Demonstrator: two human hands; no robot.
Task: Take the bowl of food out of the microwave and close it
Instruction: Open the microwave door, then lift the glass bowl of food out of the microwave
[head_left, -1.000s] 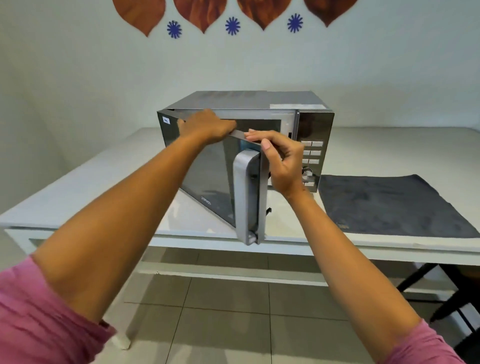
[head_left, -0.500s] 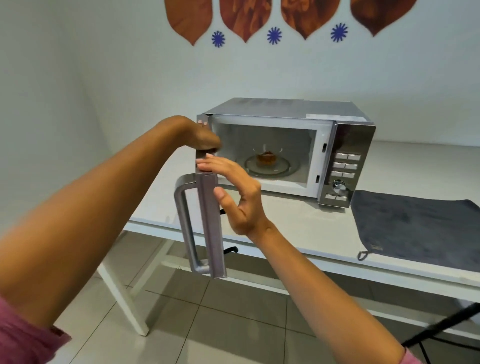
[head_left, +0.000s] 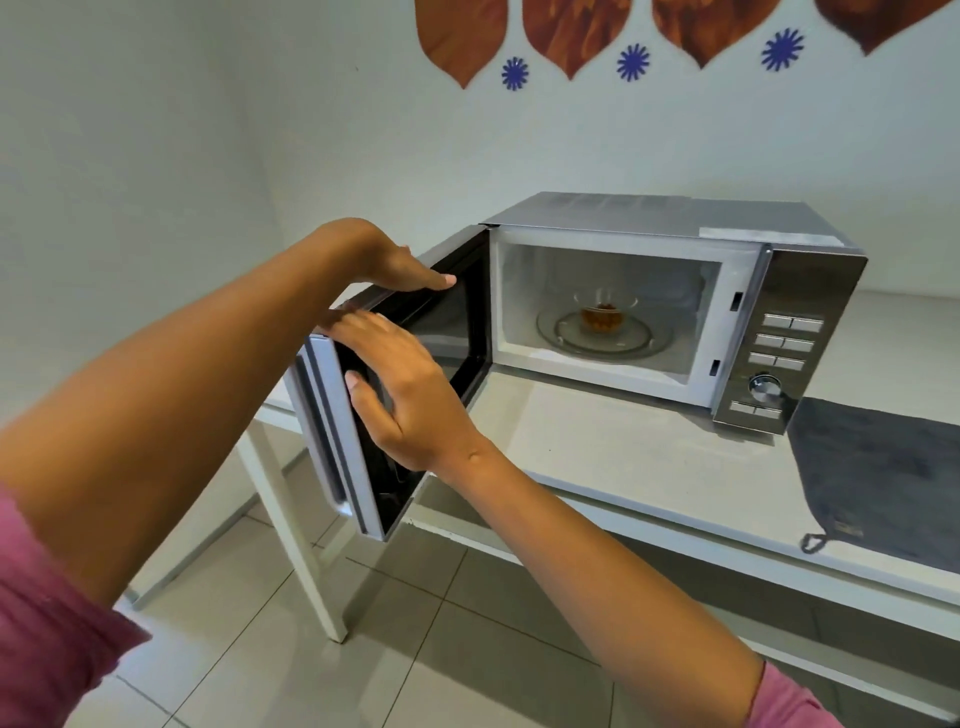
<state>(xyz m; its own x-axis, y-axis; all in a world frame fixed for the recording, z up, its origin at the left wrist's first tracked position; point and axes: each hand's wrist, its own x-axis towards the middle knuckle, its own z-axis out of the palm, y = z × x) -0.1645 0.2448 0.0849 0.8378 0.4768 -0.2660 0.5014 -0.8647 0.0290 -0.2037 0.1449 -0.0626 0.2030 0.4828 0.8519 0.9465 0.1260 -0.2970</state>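
A silver microwave stands on a white table with its door swung wide open to the left. Inside, a clear glass bowl of brownish food sits on the round glass turntable. My left hand lies flat on the door's top edge, fingers straight. My right hand rests against the inner face of the door near its handle side, fingers spread and curved, thumb on the door's edge. Neither hand touches the bowl.
A dark grey cloth lies on the table to the right of the microwave. The control panel with buttons and a dial is on the microwave's right side. A white wall stands behind; tiled floor lies below.
The door has swung from nearly shut to wide open, and the bowl inside has come into view. My right hand has moved from the handle to the door's inner face.
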